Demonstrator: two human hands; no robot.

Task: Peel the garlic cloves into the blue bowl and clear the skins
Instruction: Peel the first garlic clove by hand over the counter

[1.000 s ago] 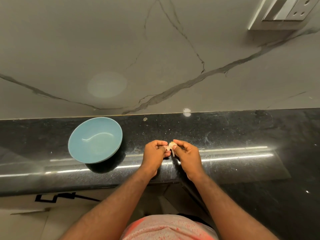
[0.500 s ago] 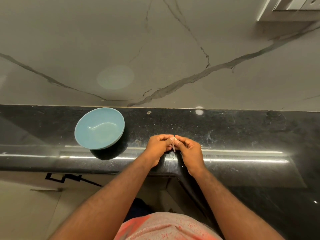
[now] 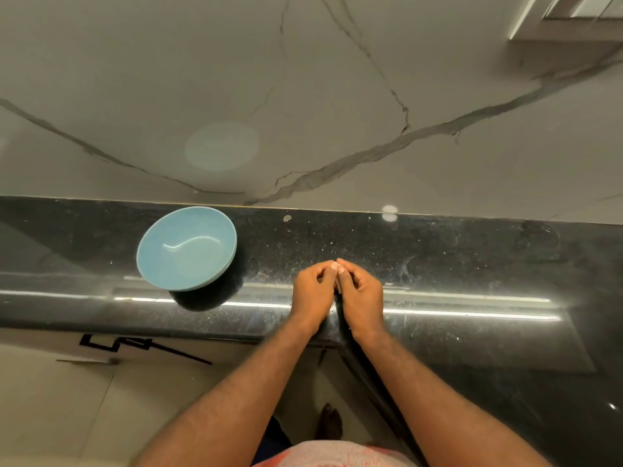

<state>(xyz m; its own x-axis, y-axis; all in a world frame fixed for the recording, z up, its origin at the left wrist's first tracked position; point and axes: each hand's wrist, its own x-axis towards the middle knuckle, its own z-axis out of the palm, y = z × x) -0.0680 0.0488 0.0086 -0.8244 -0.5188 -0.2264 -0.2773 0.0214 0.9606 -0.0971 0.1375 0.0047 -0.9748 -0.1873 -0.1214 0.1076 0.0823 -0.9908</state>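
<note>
Over the front part of the black counter (image 3: pixel 438 257), my left hand (image 3: pixel 312 289) and my right hand (image 3: pixel 362 291) are pressed together fingertip to fingertip. Both pinch a garlic clove (image 3: pixel 338 287). The curled fingers hide almost all of it; only a thin pale sliver shows between the hands. The blue bowl (image 3: pixel 155 261) stands on the counter to the left of my hands, tilted slightly, and looks empty.
A grey veined marble wall (image 3: pixel 303 96) rises behind the counter. A small pale scrap (image 3: pixel 287 218) lies near the counter's back edge. A switch plate (image 3: pixel 580 8) sits at the top right. Tiled floor (image 3: pixel 67 399) lies below the counter's front edge.
My hands have closed tighter around the clove, so less of it shows than before. The camera has tipped down, shifting the bowl and counter in the view.
</note>
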